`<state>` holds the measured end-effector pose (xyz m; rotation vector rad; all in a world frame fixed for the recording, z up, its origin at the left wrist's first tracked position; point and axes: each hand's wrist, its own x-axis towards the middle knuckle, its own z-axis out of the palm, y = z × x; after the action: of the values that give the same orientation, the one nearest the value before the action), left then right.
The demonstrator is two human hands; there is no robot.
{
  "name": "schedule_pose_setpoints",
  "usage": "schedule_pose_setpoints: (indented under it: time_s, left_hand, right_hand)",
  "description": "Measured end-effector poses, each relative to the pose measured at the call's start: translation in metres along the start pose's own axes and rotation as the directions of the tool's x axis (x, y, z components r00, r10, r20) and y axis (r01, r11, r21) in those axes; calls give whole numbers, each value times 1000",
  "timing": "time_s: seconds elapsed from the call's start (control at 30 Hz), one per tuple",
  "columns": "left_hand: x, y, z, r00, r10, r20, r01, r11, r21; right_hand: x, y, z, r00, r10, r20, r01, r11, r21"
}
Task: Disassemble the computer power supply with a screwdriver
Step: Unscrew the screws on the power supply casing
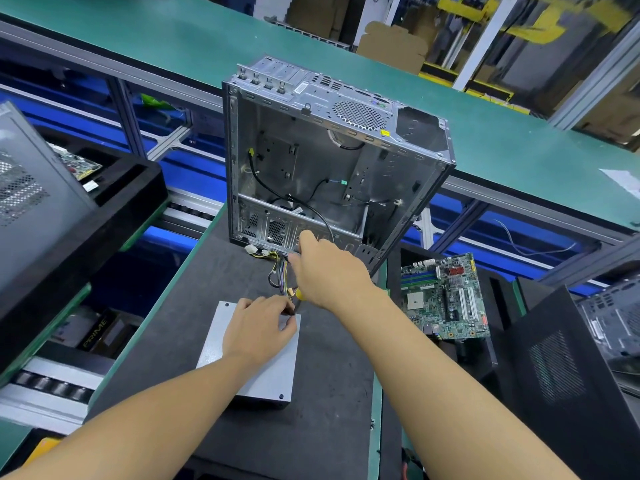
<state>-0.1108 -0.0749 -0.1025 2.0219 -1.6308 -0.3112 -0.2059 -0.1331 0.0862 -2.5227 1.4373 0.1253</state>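
The PSU (256, 368), a plain grey metal box, lies flat on the dark mat (329, 393) in front of the person, its screwed lid facing up. Its cables (280, 275), yellow, black and purple, run from its far right corner up to the foot of the open case (311, 161), which stands upright at the mat's far end with 1 side off. A white connector (251, 250) lies on the mat by the case's lower edge.

The left hand (259, 327) rests on the PSU's far end, thumb and forefinger curled and pinching the cables where they leave the box. The right hand (329, 271) reaches over the cables toward the case, fingers curled. The yellow handle of the screwdriver (300, 294) shows under its heel, held in the palm. Whether its fingertips also hold the cables, I cannot tell.

A motherboard (446, 299) lies to the right of the mat, near a black case (554, 368).
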Motion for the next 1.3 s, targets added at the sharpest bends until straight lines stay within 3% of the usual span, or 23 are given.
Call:
schedule_pose_setpoints:
  time_s: [0.2, 0.33, 0.43, 0.63, 0.77, 0.87, 1.03, 1.3]
  left_hand:
    - [0, 2, 0, 999, -17, -31, 17, 1000, -13]
    - [1, 1, 1, 1000, -5, -22, 5, 1000, -5]
    - [1, 1, 3, 1000, -7, -12, 6, 1000, -15]
    - [1, 2, 1, 1000, -26, -5, 26, 999, -31]
    - [1, 2, -1, 1000, -21, 2, 21, 999, -31]
    - [2, 2, -1, 1000, -20, 9, 20, 999, -33]
    - [2, 2, -3, 1000, -11, 11, 11, 1000, -7]
    - [3, -6, 1, 999, 32, 35, -32, 999, -5]
  right_hand:
    - [1, 0, -7, 991, -30, 127, 23, 998, 62]
    - [2, 1, -3, 998, 13, 60, -11, 999, -42]
    - [3, 3, -2, 1000, -22, 20, 23, 999, -22]
    - [4, 2, -7, 990, -46, 136, 40, 998, 49]
    - [4, 2, -4, 999, 8, 49, -4, 997, -83]
    - [5, 3, -2, 1000, -26, -7, 25, 996, -85]
    - [7, 0, -9, 987, -47, 153, 40, 998, 51]
    - [6, -10, 1, 1000, -3, 22, 4, 1000, -25]
